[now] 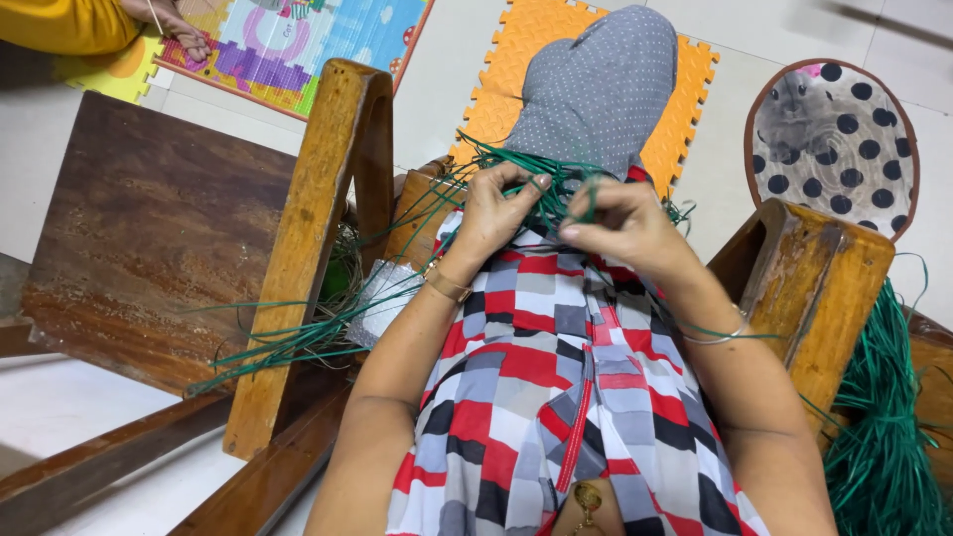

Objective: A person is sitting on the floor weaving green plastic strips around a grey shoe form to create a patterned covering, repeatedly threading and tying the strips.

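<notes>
Pinching thin green strands [556, 194], the left hand [493, 213] has its fingers curled tight with the thumb pressed against the forefinger, and the strands pass out from between those fingertips. The right hand [625, 223] sits just beside it, its forefinger and thumb closed on the same bunch; the other fingers bend inward. The strands are narrow, flat and glossy, dark green, like plastic cane. Above the fingers they bunch into a tangled knot against the grey dotted cloth [601, 89] over the person's knee. From below the left fingers long loose ends fan out sideways, crossing the wooden armrest [308, 248] and trailing off past it. Off to the far side of the right fingers, beyond the other wooden armrest [819, 288], hangs a thick bundle of green strands [879, 437]. Both wrists wear bangles.
</notes>
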